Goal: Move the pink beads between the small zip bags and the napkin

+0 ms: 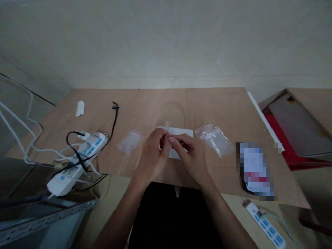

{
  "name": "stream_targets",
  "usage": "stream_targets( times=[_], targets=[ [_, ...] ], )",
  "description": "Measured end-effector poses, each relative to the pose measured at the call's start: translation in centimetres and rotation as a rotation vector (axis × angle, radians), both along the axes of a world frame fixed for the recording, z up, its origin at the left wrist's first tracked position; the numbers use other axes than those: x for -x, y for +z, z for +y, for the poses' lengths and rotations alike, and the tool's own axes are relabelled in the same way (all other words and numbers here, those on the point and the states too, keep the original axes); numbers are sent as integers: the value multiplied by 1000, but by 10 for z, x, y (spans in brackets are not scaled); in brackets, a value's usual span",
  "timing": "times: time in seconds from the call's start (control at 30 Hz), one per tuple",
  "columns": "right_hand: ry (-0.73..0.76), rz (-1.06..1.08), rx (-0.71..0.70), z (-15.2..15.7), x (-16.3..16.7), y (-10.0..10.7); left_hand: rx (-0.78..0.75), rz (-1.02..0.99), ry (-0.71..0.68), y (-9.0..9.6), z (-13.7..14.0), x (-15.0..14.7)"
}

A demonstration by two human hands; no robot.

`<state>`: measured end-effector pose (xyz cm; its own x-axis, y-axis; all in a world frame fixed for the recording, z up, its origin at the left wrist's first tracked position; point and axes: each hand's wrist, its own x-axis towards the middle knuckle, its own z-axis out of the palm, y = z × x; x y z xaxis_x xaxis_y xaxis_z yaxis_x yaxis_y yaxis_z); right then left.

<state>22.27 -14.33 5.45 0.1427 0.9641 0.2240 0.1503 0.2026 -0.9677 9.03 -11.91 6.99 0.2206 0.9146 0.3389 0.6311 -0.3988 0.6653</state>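
My left hand (153, 152) and my right hand (190, 152) meet over the middle of the table, thumbs and fingertips pinched together. A small clear plastic piece (167, 126) pokes up from between the fingers of both; its lower part is hidden. Beneath the hands lies a white sheet of paper (175, 154), partly covered. Left of them is a clear zip bag (130, 142) with small pinkish things inside. Close by my right hand, several clear zip bags (218, 140) with red edges overlap in a pile.
A white power strip (77, 162) with tangled cables sits at the table's left edge. A black cable tie or strap (116, 112) and a white scrap (80, 108) lie farther back. At right are a blurred-out phone (255, 169), a lower power strip (266, 224) and a red-edged case (306, 121).
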Motion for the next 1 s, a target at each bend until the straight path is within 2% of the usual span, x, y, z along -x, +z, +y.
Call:
stream_targets(
  times=[0.07, 0.13, 0.27, 0.33, 0.4, 0.5, 0.6, 0.73, 0.8, 0.87, 1.0],
  targets=[
    [-2, 75, 53, -3, -2, 1, 21, -56, -88, -4, -7, -13],
    [-28, 38, 66, -8, -11, 0, 72, -85, -176, -7, -10, -18],
    [-61, -301, 3, -20, -28, 0, 185, -80, -300, -11, -14, -21],
    [-97, -535, -29, -23, -33, -1, 214, -49, -268, -13, -18, -22],
    [-165, -722, -54, -25, -38, -3, 213, -24, -171, -15, -21, -22],
    [-215, -825, -57, -27, -46, -2, 198, -8, -36, -12, -26, -21],
    [-142, -683, -99, -28, -52, 1, 205, -33, -32, -4, -29, -21],
    [181, -347, -130, -22, -54, -3, 236, -91, -120, 4, -28, -23],
    [296, -232, -118, -18, -52, -9, 253, -104, -131, 5, -27, -23],
    [317, -147, -125, -14, -50, -14, 263, -104, -122, 5, -26, -21],
    [258, -70, -141, -11, -48, -19, 217, -59, -58, 6, -27, -17]
  ],
)
